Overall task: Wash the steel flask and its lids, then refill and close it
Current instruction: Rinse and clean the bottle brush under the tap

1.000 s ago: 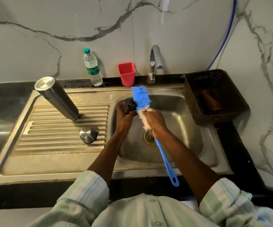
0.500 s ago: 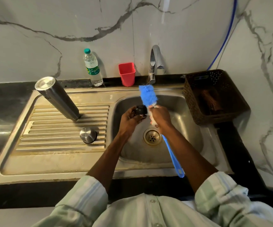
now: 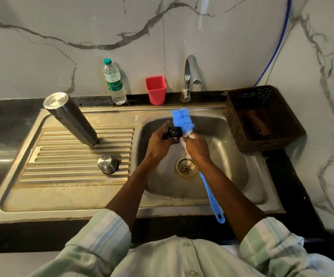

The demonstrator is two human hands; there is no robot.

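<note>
Presently, the steel sink unit (image 3: 66, 198) carries all items: its basin at the right, its ribbed drainboard at the left. A steel flask (image 3: 71, 118) stands inverted at the drainboard's rear edge, mouth on the ribs. A blue bottle brush (image 3: 182, 120) angles over the basin, handle crossing the front rim. The right hand (image 3: 197, 145) grips its neck, fingers clamped. The left hand (image 3: 159, 143) pinches a small black inner lid (image 3: 174, 133) against the bristles. A steel cap (image 3: 108, 163) rests on the drainboard's right edge.
</note>
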